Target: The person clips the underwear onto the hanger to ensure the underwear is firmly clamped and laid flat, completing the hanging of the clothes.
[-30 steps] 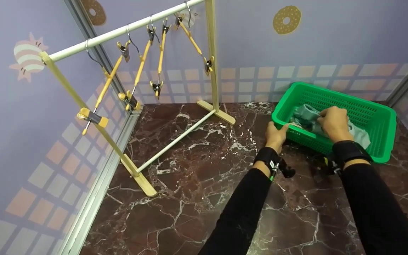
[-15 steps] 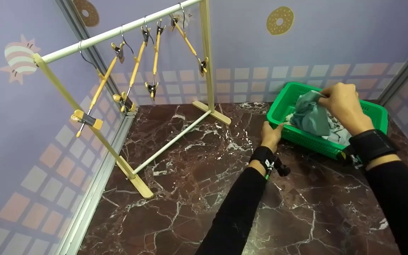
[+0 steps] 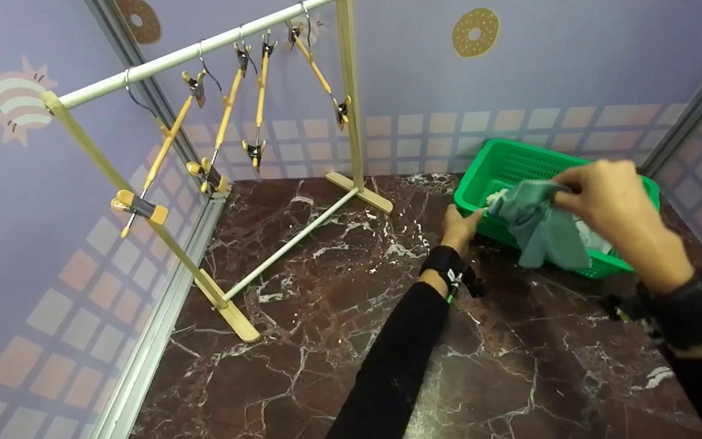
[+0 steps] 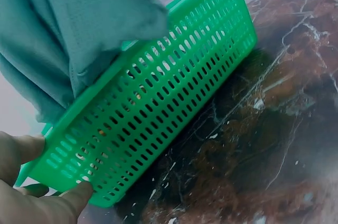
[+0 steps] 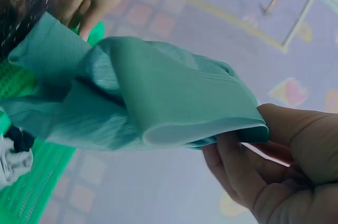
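Observation:
My right hand (image 3: 613, 198) pinches the edge of a teal-green garment (image 3: 549, 231), which hangs crumpled over the front rim of the green plastic basket (image 3: 528, 160). In the right wrist view, thumb and fingers grip a smooth, folded wide band of that garment (image 5: 179, 92); its exact kind is unclear. My left hand (image 3: 460, 230) holds the basket's near left corner, thumb at the rim and fingers against the perforated side in the left wrist view. Pale clothes (image 5: 11, 161) and something dark lie inside the basket, partly hidden by the garment.
To the left stands a wooden rack with a white top rail (image 3: 168, 60). Several yellow hangers (image 3: 168, 146) with clips hang from it. Patterned walls close off the back and sides, and the marble-look floor (image 3: 339, 341) lies in front.
My right hand has lifted the teal-green garment out from among the clothes and drawn it right and toward me, over the basket's front rim. My left hand keeps its hold on the corner.

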### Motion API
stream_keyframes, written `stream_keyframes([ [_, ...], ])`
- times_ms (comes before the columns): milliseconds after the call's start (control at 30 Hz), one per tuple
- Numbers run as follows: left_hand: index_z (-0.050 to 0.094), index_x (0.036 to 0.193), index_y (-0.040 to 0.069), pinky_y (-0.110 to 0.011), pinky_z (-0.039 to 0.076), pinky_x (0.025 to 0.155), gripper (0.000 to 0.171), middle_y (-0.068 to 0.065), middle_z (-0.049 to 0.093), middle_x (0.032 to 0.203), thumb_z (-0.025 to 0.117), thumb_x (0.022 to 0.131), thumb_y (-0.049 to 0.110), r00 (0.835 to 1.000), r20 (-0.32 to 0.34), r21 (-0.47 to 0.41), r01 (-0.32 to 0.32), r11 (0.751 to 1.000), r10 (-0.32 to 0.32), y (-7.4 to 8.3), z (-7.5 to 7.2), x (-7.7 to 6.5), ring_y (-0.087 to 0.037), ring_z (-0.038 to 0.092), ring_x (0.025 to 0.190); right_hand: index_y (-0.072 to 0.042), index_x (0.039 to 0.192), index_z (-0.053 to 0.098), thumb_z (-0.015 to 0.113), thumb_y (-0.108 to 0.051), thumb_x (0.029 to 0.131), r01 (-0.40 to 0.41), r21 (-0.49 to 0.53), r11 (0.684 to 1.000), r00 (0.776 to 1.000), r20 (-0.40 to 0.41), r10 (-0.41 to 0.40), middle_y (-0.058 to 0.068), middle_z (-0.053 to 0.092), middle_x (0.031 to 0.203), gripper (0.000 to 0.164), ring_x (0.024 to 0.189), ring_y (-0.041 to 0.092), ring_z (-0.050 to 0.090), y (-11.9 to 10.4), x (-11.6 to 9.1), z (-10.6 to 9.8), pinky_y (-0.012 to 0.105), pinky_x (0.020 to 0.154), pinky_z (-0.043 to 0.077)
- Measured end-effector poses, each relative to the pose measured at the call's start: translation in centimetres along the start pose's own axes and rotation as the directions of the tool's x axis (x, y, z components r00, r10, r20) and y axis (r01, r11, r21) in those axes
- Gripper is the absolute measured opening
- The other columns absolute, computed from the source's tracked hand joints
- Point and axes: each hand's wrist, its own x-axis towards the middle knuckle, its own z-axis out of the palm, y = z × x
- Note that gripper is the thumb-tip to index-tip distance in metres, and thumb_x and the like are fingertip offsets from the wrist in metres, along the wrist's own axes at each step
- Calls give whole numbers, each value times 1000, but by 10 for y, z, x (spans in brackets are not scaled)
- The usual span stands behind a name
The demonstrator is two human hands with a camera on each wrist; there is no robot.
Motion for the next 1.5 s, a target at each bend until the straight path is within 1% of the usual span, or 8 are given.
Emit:
stream_keyframes([
  [300,55,130,5,-33,55,86,38,-9,62,116,70,98,20,998,48,63,-38,997,35,4,-11,5,-23,62,108,-2,102,76,71,2,90,-9,128,992,990,141,-10,23,74,95,14,68,23,69,-7,-53,81,29,52,59],
  [467,56,125,5,-34,54,85,33,-8,61,109,70,98,19,997,49,52,-59,997,57,5,-11,4,-23,62,104,-6,87,75,72,7,83,-34,137,990,976,216,3,13,72,80,14,63,22,66,-11,-74,140,33,51,59],
  [633,57,122,4,-34,54,88,31,-10,63,110,70,98,18,997,30,49,-78,996,77,5,-10,2,-25,63,106,-15,61,53,70,10,78,67,42,997,987,143,-73,6,61,64,35,60,31,63,-18,-87,185,45,49,53],
  [933,47,143,3,-36,52,99,49,-13,57,136,65,102,22,992,110,94,-75,993,64,2,-16,4,-27,57,125,-15,58,50,77,7,76,136,-25,990,982,135,-131,6,58,61,40,64,38,65,-25,-98,211,51,54,55],
  [1100,36,153,-1,-37,49,106,59,-19,47,151,61,104,23,973,197,178,-159,971,123,-1,-26,1,-29,50,136,-14,62,53,75,-2,84,131,11,991,979,155,-131,4,55,62,34,61,31,62,-26,-102,210,48,54,53],
  [1167,39,150,-1,-35,51,103,58,-19,51,147,62,104,23,959,231,263,-224,938,164,-4,-32,-2,-28,53,133,-10,70,65,75,-9,89,112,41,993,977,178,-117,6,62,71,21,66,30,64,-27,-104,206,48,57,56],
  [1267,43,147,-1,-32,51,101,56,-18,54,142,65,102,24,924,312,416,-343,842,223,-8,-45,-10,-27,55,129,-4,92,75,74,-16,93,94,81,992,972,207,-109,11,70,91,12,80,31,69,-31,-111,198,49,68,59],
  [1500,56,133,1,-27,51,91,46,-14,60,128,72,97,25,766,604,597,-618,512,220,-24,-70,-36,-23,58,115,-8,98,76,78,-7,86,83,47,995,979,184,-91,6,70,96,12,85,31,70,-31,-140,183,50,66,59],
])
